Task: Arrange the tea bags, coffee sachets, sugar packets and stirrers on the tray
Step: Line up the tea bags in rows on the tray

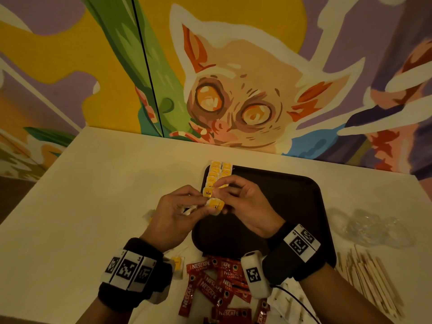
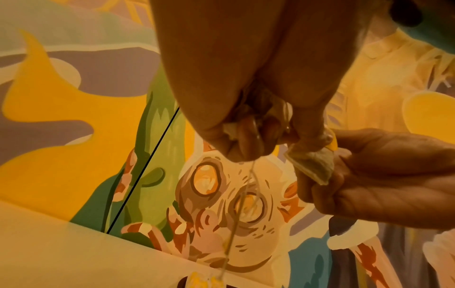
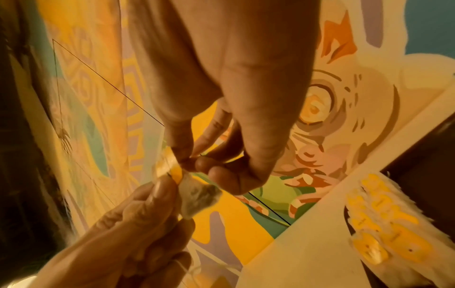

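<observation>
Both hands meet above the left part of the dark tray (image 1: pixel 292 206). My left hand (image 1: pixel 177 211) pinches a tea bag (image 1: pixel 216 204) with a yellow tag and keeps more white bags bunched in its palm. My right hand (image 1: pixel 236 195) pinches the same tea bag (image 3: pixel 199 196) from the other side. The tea bag (image 2: pixel 312 163) hangs between the fingertips, and a thin string (image 2: pixel 236 224) dangles from the left fingers. Two rows of yellow-tagged tea bags (image 1: pixel 217 176) lie along the tray's left edge, also seen in the right wrist view as tea bag rows (image 3: pixel 384 220).
Red Nescafe sachets (image 1: pixel 215 286) lie scattered on the white table (image 1: pixel 93 195) below the tray. Wooden stirrers (image 1: pixel 371 279) lie at the right near the front edge, crumpled clear plastic (image 1: pixel 371 228) beyond them. A loose tea bag (image 1: pixel 176 265) lies by my left wrist. A painted wall stands behind.
</observation>
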`<state>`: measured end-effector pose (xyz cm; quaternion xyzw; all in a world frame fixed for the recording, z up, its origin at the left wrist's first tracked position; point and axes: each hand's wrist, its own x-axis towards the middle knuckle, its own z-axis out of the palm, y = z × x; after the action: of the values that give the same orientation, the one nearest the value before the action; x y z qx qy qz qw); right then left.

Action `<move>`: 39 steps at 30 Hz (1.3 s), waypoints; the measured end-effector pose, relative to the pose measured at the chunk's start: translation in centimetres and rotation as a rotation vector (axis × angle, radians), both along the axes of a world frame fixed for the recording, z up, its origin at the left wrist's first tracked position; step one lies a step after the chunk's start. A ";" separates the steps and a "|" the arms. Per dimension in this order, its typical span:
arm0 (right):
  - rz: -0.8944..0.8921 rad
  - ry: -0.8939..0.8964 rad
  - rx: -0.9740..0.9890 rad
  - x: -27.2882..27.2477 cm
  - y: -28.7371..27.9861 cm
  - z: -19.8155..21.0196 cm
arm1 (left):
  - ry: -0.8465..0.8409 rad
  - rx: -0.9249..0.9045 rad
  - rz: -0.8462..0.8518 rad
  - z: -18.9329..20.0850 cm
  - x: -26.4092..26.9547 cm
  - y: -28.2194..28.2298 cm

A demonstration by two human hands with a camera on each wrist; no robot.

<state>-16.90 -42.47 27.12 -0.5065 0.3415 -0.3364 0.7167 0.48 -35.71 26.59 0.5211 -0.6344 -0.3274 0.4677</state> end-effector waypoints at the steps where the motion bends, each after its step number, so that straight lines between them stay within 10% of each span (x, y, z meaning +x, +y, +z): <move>1: 0.000 -0.004 0.008 0.0 0.1 -0.2 | 0.007 0.001 0.008 0.0 0.0 0.0; 39: -0.088 0.713 -0.233 3.0 -4.0 -12.8 | -0.158 0.324 0.340 -6.6 2.6 1.0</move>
<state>-13.85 -46.46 14.33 -0.6546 0.5505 -0.2061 0.4753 3.06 -34.72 19.96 0.7126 -0.5115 -0.2998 0.3751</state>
